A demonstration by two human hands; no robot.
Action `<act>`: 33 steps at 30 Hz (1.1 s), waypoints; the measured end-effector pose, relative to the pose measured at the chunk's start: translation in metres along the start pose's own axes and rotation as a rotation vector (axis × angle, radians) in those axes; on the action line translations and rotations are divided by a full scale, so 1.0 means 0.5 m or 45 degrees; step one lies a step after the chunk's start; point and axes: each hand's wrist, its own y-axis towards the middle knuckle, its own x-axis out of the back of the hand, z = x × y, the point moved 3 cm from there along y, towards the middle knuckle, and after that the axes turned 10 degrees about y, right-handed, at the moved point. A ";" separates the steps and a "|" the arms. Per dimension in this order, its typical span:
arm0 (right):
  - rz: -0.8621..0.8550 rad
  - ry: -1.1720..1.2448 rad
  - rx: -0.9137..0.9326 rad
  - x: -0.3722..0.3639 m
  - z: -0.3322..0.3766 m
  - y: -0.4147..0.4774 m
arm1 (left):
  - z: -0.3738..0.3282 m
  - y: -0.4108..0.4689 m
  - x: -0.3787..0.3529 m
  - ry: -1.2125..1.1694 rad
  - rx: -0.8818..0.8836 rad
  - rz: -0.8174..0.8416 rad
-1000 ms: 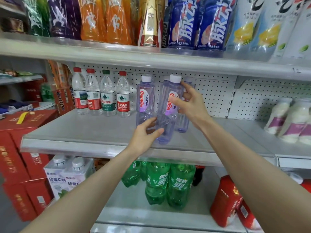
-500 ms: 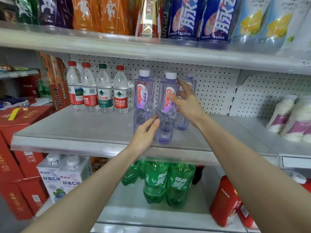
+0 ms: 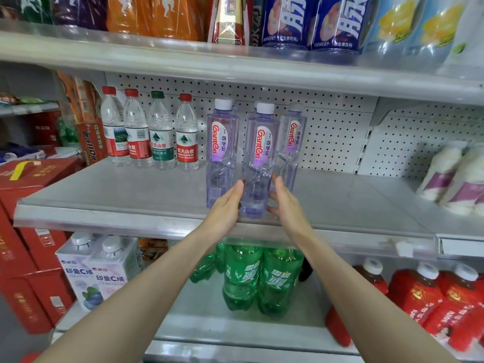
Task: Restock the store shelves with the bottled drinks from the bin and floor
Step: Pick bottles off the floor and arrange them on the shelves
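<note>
The front bottle (image 3: 258,158) stands upright near the shelf's (image 3: 104,197) front edge, just beside a second bottle (image 3: 221,153). The left hand (image 3: 225,209) and right hand (image 3: 288,205) touch its lower sides, fingers straight, not curled round it.

Pale purple bottles (image 3: 258,158) with white caps, green soda bottles (image 3: 243,279), dotted white pegboard (image 3: 332,137)

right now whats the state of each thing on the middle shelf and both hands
front Ganten bottle, upright, capped, near the shelf edge
left hand, fingers straight, against its lower left side
right hand, fingers straight, against its lower right side
other Ganten bottles, upright, capped
water bottles, upright, capped, row at back
</note>
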 end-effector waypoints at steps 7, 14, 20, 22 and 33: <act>0.026 0.023 -0.043 -0.008 -0.008 0.012 | -0.004 0.006 0.000 0.016 0.023 0.024; 0.027 0.009 -0.045 -0.010 -0.013 0.018 | -0.011 0.004 -0.002 0.017 0.007 0.026; 0.024 -0.013 -0.054 -0.013 -0.017 0.013 | -0.013 -0.002 -0.003 0.042 0.006 0.048; 0.031 -0.028 -0.053 -0.014 -0.011 0.007 | -0.019 -0.008 -0.002 0.043 0.009 0.042; -0.077 0.011 0.014 0.050 0.016 -0.100 | -0.008 -0.136 -0.008 0.021 0.028 -0.047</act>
